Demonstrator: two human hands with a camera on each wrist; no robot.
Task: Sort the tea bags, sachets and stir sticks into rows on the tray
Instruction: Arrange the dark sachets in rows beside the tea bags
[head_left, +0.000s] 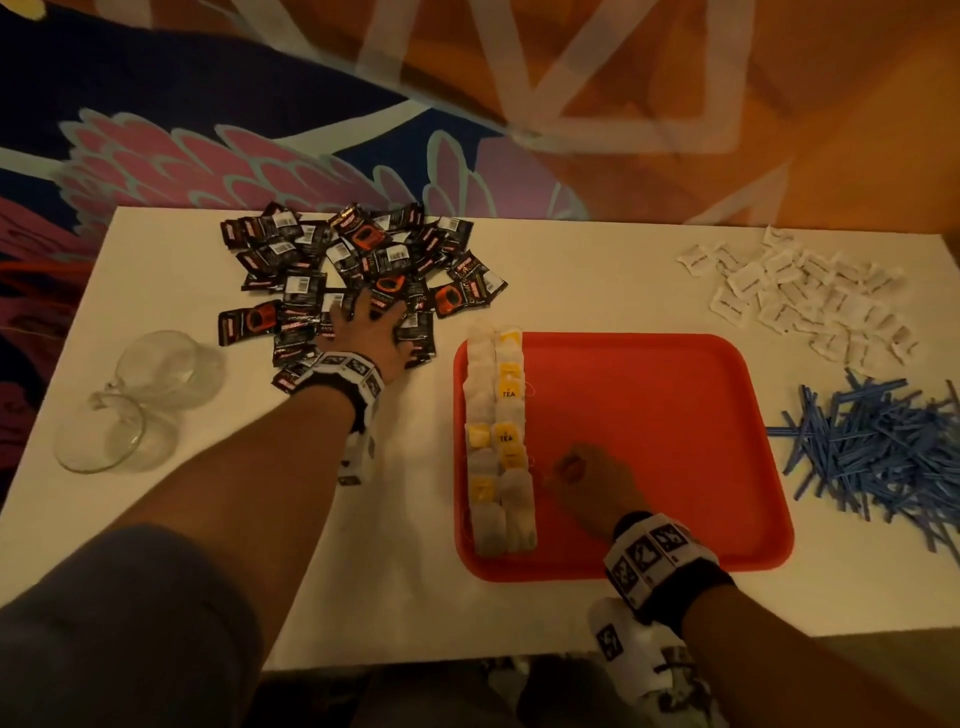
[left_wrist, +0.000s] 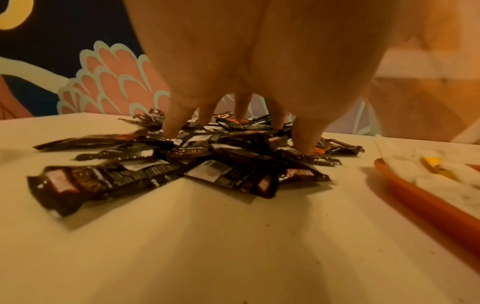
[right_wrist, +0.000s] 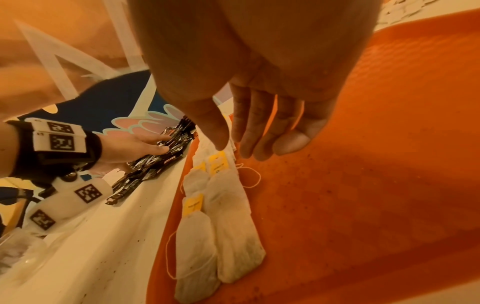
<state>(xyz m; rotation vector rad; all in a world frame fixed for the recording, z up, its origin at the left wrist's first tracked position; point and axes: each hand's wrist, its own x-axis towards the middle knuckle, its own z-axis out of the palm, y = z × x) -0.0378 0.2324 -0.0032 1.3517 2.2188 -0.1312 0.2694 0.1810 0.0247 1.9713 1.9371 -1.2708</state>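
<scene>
The left hand (head_left: 370, 328) lies spread, fingers straight, on the pile of dark sachets (head_left: 353, 270) on the counter (head_left: 415, 613) left of the red tray (head_left: 675, 415), gripping nothing yet. The right hand (head_left: 592, 483) rests loosely open and empty on the tray just beside the two rows of tea bags (head_left: 498, 447) along its left edge. With fingers splayed on slippery, overlapping packets, several may drag along at once or slide off the near edge, and the right hand could snag a loose string and pull the rows crooked; white sachets (head_left: 800, 296) and blue stir sticks (head_left: 872, 447) wait at right.
</scene>
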